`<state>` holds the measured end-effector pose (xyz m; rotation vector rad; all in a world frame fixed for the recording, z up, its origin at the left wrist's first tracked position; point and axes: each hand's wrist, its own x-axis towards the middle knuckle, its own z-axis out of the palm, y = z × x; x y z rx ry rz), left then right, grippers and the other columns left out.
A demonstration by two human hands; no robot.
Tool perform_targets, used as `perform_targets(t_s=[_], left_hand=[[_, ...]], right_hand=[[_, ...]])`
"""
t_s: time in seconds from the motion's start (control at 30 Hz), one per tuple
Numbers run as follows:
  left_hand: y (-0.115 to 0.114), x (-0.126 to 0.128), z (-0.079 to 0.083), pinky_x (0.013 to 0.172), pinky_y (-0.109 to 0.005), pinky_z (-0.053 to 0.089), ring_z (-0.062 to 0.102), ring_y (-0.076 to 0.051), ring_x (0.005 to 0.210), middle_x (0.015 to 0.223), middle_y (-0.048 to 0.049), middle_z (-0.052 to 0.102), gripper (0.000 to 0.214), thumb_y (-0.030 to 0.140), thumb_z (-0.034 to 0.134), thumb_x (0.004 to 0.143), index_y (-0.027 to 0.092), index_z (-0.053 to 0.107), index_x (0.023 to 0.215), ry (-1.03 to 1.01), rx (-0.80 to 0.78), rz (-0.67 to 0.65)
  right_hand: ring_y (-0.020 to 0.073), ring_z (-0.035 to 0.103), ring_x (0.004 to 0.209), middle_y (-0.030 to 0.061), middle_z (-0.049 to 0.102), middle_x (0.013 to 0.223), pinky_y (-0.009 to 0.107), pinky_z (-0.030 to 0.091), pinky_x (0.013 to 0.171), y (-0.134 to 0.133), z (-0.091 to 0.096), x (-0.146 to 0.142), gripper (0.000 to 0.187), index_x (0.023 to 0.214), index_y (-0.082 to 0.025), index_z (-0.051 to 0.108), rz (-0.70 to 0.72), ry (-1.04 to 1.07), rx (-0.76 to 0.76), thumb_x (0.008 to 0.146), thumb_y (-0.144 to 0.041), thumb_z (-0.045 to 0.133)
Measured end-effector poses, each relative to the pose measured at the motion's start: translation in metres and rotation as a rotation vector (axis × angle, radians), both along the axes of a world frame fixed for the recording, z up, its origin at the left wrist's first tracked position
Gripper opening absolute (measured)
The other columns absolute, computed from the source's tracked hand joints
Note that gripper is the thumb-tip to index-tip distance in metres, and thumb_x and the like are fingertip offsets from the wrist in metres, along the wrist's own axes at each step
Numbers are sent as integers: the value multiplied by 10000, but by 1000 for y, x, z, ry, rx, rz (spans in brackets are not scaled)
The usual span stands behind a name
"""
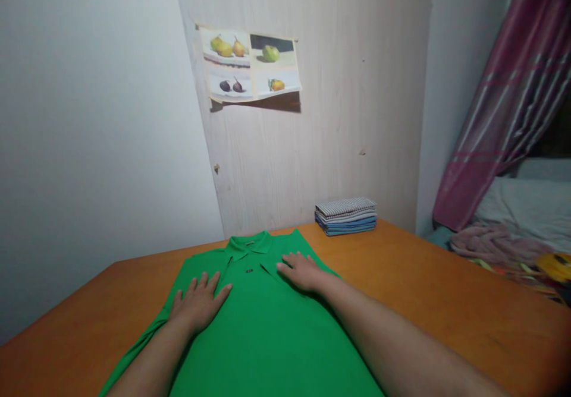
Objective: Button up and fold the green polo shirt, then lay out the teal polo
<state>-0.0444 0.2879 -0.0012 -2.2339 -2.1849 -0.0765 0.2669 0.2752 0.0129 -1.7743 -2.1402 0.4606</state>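
A green polo shirt (263, 331) lies spread on the orange wooden table (423, 290), collar toward the wall. My left hand (198, 302) rests flat on the shirt's left chest, fingers spread and open. My right hand (301, 269) lies flat on the shirt's right shoulder near the collar, fingers stretched out. Neither hand holds anything.
A stack of folded shirts (347, 216) sits at the table's far edge by the wall. A fruit poster (250, 64) hangs on the wooden panel. To the right are a bed with crumpled cloth (495, 245) and a striped curtain (504, 100).
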Motion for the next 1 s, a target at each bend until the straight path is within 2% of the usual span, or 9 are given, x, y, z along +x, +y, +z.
perform_targets(t_s=[0.1, 0.17, 0.27, 0.4, 0.53, 0.63, 0.77, 0.87, 1.0], left_hand=[[-1, 1, 1, 1179, -650, 205, 222, -386, 1528, 1670, -121, 216, 840, 731, 280, 909, 253, 295, 1599, 3, -1, -2], [-1, 2, 2, 1182, -648, 201, 217, -383, 1531, 1673, -118, 212, 841, 731, 276, 910, 253, 291, 1601, 6, -8, 1], [-2, 3, 3, 1189, -645, 182, 204, -378, 1535, 1676, -111, 202, 844, 736, 273, 909, 255, 287, 1602, 0, -16, 9], [-3, 4, 4, 1191, -643, 176, 198, -371, 1539, 1677, -108, 205, 840, 735, 271, 910, 262, 281, 1604, -5, -21, 10], [-2, 2, 3, 1188, -642, 186, 200, -374, 1538, 1679, -108, 203, 844, 743, 266, 906, 269, 278, 1604, 1, -21, 4], [-1, 2, 2, 1188, -642, 184, 202, -374, 1537, 1681, -106, 198, 842, 745, 253, 908, 274, 275, 1605, 7, -17, 9], [0, -1, -1, 1180, -655, 186, 200, -388, 1535, 1681, -119, 192, 860, 763, 235, 902, 270, 271, 1607, 10, -18, 0], [1, -2, -3, 1175, -659, 193, 202, -399, 1532, 1679, -122, 195, 869, 776, 238, 896, 277, 269, 1607, 1, -7, -12], [-1, -3, -3, 1179, -650, 195, 204, -401, 1530, 1675, -112, 210, 866, 787, 259, 888, 298, 277, 1602, -21, -7, -13]], right_hand=[[278, 330, 1494, 120, 430, 1582, 440, 202, 1224, 9, 8, 14, 724, 1525, -192, 465, -124, 85, 103, 1028, -604, 137], [271, 319, 1499, 119, 443, 1574, 434, 180, 1231, 12, 9, 23, 705, 1519, -195, 474, -187, 64, 142, 1040, -569, 118], [293, 226, 1534, 139, 370, 1613, 493, 140, 1234, 10, 0, 30, 688, 1545, -168, 424, -211, -58, 110, 1034, -571, 200], [312, 75, 1562, 139, 184, 1680, 611, 93, 1211, 4, -16, 28, 754, 1595, -142, 294, -141, -202, -13, 1005, -610, 250], [299, 73, 1563, 124, 169, 1685, 646, 55, 1200, 2, -14, 24, 757, 1601, -160, 275, -149, -226, -43, 1001, -617, 216], [312, 92, 1559, 144, 195, 1676, 664, 9, 1190, -2, -7, 16, 746, 1597, -155, 289, -166, -233, 23, 1003, -606, 239], [310, 42, 1565, 114, 157, 1689, 624, 1, 1206, -10, 0, -2, 748, 1610, -215, 265, -18, -185, 123, 997, -640, 225], [337, 42, 1561, 94, 147, 1693, 635, 28, 1202, -15, 0, -14, 780, 1612, -270, 258, 164, -178, 16, 971, -710, 195], [347, 43, 1559, 93, 122, 1697, 642, 19, 1199, -18, -4, -18, 806, 1621, -282, 219, 193, -191, -37, 957, -739, 189]])
